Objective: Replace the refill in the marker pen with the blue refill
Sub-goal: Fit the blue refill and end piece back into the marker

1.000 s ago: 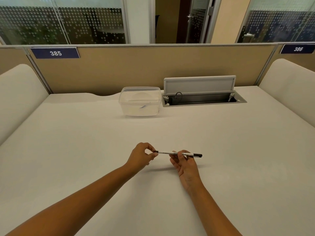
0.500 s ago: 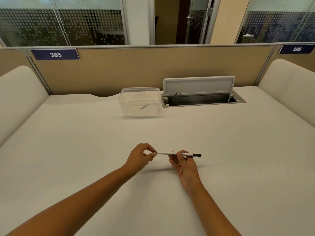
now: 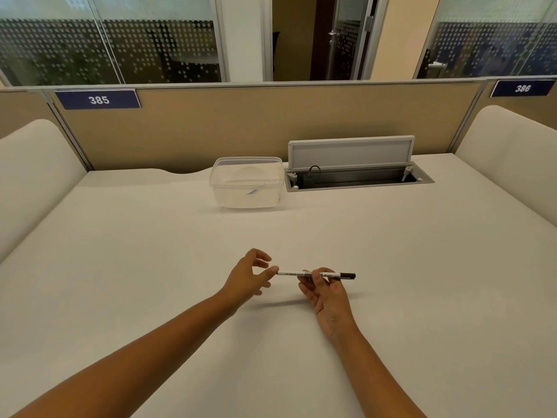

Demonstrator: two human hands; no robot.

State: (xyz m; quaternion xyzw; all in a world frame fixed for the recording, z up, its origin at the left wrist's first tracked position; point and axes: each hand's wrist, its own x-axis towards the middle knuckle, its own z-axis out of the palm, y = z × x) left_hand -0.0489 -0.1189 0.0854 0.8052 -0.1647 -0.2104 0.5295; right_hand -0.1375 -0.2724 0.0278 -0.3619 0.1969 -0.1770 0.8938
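Marker pen (image 3: pixel 313 274), light, slim, stiff and likely slippery, is held level at lower centre above the worktop (image 3: pixel 422 267), pinched mid-barrel by the right hand (image 3: pixel 327 292). Left hand (image 3: pixel 250 274) fingers are spread open, one fingertip meeting its white end, which is best gripped firmly there.

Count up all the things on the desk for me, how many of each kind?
Marker pen, held in the right hand: 1
Clear plastic box: 1
Blue refill inside the box: 1
Open cable tray in the desk: 1
Total: 4
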